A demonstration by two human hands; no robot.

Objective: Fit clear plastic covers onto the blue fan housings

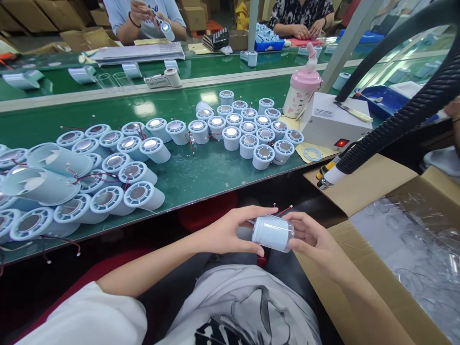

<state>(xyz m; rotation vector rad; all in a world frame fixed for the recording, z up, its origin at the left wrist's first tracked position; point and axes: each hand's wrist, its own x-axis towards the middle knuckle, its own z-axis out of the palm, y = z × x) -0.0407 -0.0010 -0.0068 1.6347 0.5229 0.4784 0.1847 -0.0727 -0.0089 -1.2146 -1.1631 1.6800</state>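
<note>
Over my lap, both hands hold a light-blue cylindrical housing (270,232) lying on its side. My left hand (235,231) grips its left end between thumb and fingers. At the right end, my right hand (312,238) holds a clear plastic sleeve (291,235) that is around the housing at least in part. Thin red and dark wires (285,210) stick up behind the housing. On the green bench, several similar blue housings with round metallic centres (263,152) stand in a cluster ahead of my hands. More housings (138,193), some with wires, crowd the left side.
An open cardboard box (359,239) of clear plastic pieces is at my right. Above it hangs a black flexible hose (402,115) beside a white box with a red switch (328,122). A pink-lidded bottle (302,91) stands nearby. Two people (151,24) work across the conveyor.
</note>
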